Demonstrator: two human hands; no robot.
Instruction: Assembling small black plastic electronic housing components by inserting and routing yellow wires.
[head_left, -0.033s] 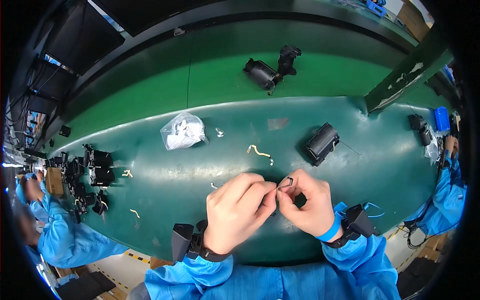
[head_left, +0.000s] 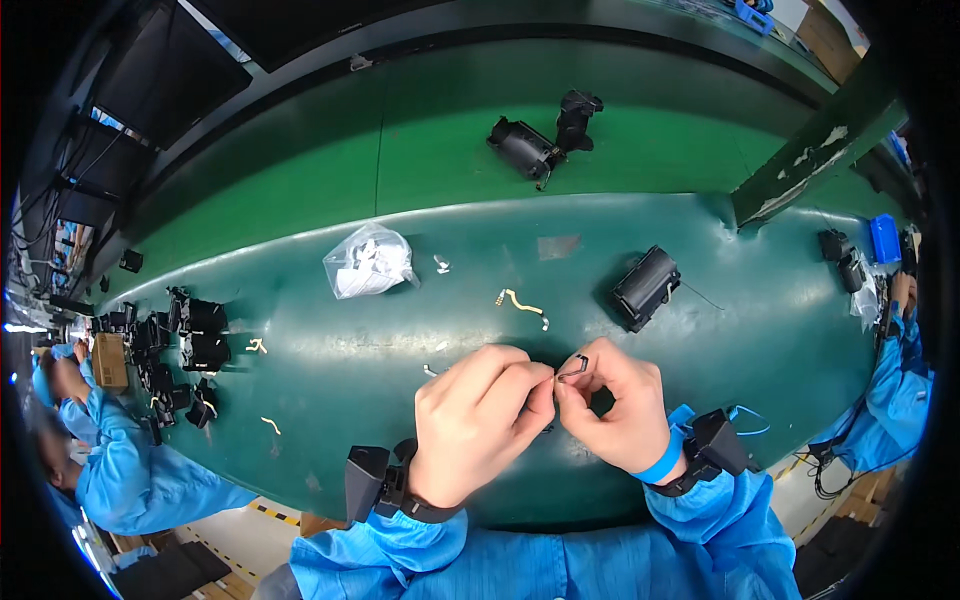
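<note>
Both hands meet fingertip to fingertip low over the middle of the table. My right hand (head_left: 622, 415) pinches a small flex cable (head_left: 573, 371) between thumb and forefinger; its dark, bent end shows above the fingertips. My left hand (head_left: 480, 420) is closed in a pinch at the other end of that strip, where the fingers hide most of it. Just beyond the hands lies a loose yellow flex cable (head_left: 521, 303) with dark and pale ends. Farther right is a black cylindrical housing (head_left: 646, 288) with a thin wire coming off it.
A clear plastic bag of white pieces (head_left: 370, 265) lies at the far left of the hands. Two black parts (head_left: 525, 148) rest on the back ledge. Several black assemblies (head_left: 205, 335) crowd the left side, near a co-worker's sleeve (head_left: 130, 480). A green post (head_left: 810, 165) rises at the right.
</note>
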